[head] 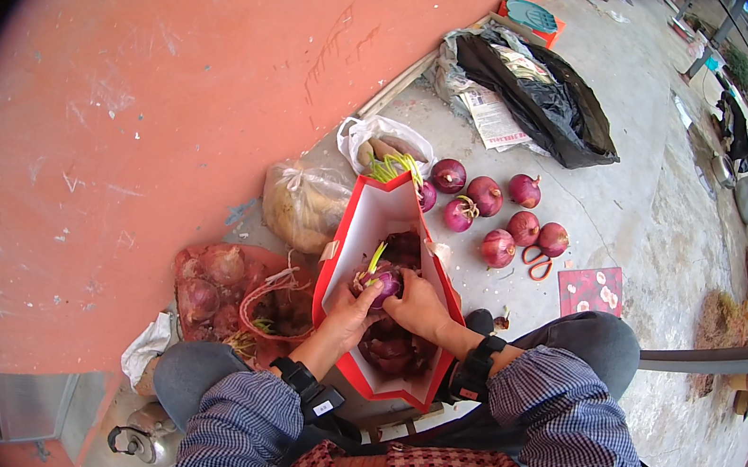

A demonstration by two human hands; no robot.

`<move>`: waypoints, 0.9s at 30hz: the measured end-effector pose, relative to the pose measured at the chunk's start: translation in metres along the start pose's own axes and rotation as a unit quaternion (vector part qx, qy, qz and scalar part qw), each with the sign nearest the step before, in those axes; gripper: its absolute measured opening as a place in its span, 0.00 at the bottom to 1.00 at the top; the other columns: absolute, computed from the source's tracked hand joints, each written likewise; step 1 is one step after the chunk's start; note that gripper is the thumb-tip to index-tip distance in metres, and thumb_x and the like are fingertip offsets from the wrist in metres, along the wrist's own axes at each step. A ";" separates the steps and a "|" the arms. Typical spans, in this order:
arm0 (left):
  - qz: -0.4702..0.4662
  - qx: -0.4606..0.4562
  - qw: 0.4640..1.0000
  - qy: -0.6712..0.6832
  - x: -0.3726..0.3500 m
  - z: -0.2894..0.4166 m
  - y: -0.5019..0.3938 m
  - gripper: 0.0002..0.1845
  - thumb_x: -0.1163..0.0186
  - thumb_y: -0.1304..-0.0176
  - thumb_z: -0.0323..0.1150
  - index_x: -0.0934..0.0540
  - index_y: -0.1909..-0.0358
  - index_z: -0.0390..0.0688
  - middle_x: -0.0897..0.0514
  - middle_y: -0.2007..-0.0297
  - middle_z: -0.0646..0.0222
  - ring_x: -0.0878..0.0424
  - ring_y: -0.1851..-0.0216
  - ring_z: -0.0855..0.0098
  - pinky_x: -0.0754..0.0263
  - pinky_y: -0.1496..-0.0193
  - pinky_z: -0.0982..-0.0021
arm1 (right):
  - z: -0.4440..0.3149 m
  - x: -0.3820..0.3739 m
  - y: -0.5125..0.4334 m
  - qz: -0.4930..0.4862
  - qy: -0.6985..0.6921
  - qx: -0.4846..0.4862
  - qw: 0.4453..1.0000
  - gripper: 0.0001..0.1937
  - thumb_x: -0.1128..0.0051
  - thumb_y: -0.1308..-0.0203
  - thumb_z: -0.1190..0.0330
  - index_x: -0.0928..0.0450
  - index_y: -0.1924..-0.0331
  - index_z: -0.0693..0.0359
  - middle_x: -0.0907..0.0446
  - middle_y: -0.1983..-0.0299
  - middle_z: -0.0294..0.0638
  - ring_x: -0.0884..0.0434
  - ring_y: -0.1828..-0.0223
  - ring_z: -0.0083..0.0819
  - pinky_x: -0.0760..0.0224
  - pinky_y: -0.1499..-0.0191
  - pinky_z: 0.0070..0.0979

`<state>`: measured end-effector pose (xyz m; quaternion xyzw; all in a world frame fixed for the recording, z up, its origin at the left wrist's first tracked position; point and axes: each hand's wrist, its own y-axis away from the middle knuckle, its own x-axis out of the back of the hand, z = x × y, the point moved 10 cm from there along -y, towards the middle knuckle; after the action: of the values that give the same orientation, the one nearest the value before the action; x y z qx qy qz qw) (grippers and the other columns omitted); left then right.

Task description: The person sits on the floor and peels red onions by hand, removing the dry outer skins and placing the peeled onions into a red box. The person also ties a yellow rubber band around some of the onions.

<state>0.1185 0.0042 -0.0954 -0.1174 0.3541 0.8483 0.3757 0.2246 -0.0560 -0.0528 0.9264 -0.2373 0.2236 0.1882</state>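
My left hand [352,313] grips a sprouting red onion [384,284] over a red paper bag with a white inside [354,220]. The onion has a green shoot at its top. My right hand [418,304] touches the onion's right side, its fingers bent against it; whether it grips the onion I cannot tell. Loose dark onion skins [393,351] lie in the bag below my hands. Several red onions [484,196] stand on the concrete floor beyond the bag. Orange-handled scissors [540,268] lie next to them, their blades hidden.
A red mesh sack of onions [224,266] and a tied plastic bag [301,212] stand left of the paper bag. Beyond are a white bag of root vegetables [399,133] and a black plastic bag [577,111]. A metal kettle [148,438] stands lower left.
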 end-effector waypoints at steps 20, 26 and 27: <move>0.004 0.062 0.995 0.076 0.012 -0.014 -0.005 0.27 0.33 0.36 0.43 0.30 0.37 0.53 0.21 0.44 0.71 0.22 0.45 0.68 0.25 0.42 0.55 | -0.018 0.024 -0.003 0.065 -0.005 0.073 0.995 0.10 0.41 0.51 0.75 0.26 0.65 0.70 0.20 0.71 0.58 0.19 0.65 0.55 0.25 0.60 0.43; -0.017 0.068 0.993 0.098 0.012 -0.012 -0.003 0.26 0.33 0.35 0.44 0.29 0.38 0.53 0.21 0.45 0.71 0.22 0.44 0.69 0.25 0.43 0.56 | 0.014 0.039 -0.015 0.113 0.005 0.032 0.993 0.07 0.40 0.54 0.75 0.26 0.70 0.67 0.20 0.72 0.56 0.19 0.67 0.53 0.26 0.63 0.42; -0.035 0.076 0.990 0.113 0.011 -0.011 -0.003 0.27 0.34 0.35 0.44 0.30 0.37 0.53 0.21 0.44 0.71 0.22 0.44 0.68 0.24 0.43 0.56 | 0.027 0.035 -0.020 0.086 0.050 0.001 0.995 0.09 0.40 0.53 0.75 0.23 0.66 0.70 0.18 0.69 0.56 0.17 0.66 0.49 0.24 0.62 0.37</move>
<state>0.1123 0.0035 -0.1097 -0.1959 0.4532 0.7867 0.3705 0.2712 -0.0647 -0.0625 0.8901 -0.3065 0.2856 0.1794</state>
